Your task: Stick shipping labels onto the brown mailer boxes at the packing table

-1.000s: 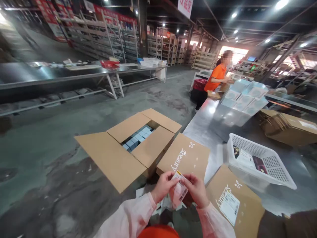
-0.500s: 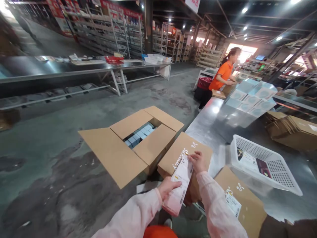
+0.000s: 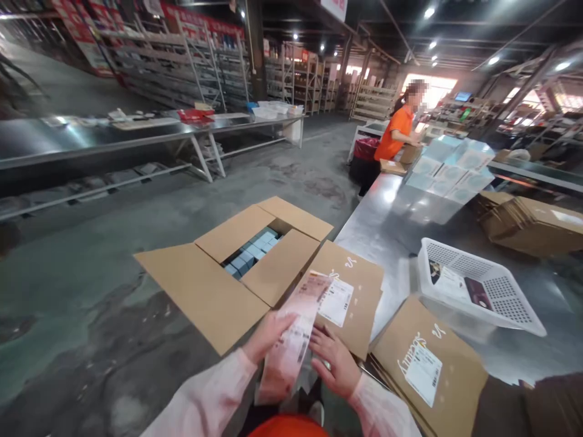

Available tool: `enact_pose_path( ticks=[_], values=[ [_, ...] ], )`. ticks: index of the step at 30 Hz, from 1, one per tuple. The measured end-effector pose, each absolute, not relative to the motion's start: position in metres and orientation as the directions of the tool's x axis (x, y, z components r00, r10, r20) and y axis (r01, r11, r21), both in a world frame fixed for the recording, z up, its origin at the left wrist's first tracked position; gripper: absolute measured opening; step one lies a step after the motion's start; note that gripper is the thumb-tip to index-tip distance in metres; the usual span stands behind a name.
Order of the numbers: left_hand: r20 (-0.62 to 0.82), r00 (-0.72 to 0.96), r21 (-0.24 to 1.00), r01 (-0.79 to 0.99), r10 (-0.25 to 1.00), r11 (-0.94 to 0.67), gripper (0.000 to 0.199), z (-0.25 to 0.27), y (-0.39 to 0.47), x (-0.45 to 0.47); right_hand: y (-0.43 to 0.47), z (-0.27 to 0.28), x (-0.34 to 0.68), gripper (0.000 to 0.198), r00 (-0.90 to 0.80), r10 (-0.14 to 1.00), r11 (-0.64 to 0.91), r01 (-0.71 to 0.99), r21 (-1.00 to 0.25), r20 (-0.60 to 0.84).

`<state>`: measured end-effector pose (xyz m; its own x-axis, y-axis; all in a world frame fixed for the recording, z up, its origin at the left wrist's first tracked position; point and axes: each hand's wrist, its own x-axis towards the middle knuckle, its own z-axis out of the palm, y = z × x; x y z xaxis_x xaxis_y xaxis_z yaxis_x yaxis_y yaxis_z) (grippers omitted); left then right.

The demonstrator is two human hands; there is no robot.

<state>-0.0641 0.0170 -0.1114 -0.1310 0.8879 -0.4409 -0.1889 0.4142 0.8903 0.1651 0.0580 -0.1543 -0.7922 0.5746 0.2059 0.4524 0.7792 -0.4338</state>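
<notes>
One label strip [image 3: 288,349] angles up from lower centre, pinched in my left hand [image 3: 268,335]; my right hand [image 3: 336,363], fingers loosely spread, sits by the near edge of a labelled carton [image 3: 365,297]. Leftward, I see an open box [image 3: 214,291] holding small blue boxes [image 3: 248,258], wide floor [image 3: 91,243] beyond. Frame right: a white basket [image 3: 505,294] of packets [image 3: 452,284], and a second carton [image 3: 460,376] printed "beauty".

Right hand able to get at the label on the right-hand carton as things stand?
Probably yes: the right hand looks empty and open, and the label lies uncovered on top of the right-hand carton, with nothing apparent blocking the way across.
</notes>
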Motion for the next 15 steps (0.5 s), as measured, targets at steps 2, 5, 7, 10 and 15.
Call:
enact_pose_path(
  ticks=[2,5,7,10,15],
  values=[
    [-0.395,-0.215,0.918,-0.126,0.893,0.375,0.049,-0.104,0.064,-0.060,0.051,-0.164,0.188,0.043,-0.398,0.865,0.502,0.695,-0.515,0.306],
    [-0.343,-0.246,0.940,-0.094,0.907,0.329,0.034,-0.100,0.113,-0.050,0.060,-0.172,0.209,0.061,0.232,0.946,-0.053,0.802,-0.596,0.228],
    [-0.324,-0.236,0.946,-0.093,0.916,0.310,0.031,-0.098,0.127,-0.044,0.065,-0.173,0.210,0.068,0.294,0.941,-0.135,0.783,-0.607,0.170],
    [-0.320,-0.178,0.945,-0.137,0.931,0.298,0.034,-0.089,0.126,-0.035,0.059,-0.163,0.204,0.069,0.328,0.929,-0.109,0.684,-0.722,0.170],
    [-0.312,0.036,0.900,-0.307,0.949,0.308,0.046,-0.057,0.096,-0.016,0.023,-0.126,0.262,0.093,0.544,0.838,-0.102,0.065,-0.993,-0.050]
  ],
)
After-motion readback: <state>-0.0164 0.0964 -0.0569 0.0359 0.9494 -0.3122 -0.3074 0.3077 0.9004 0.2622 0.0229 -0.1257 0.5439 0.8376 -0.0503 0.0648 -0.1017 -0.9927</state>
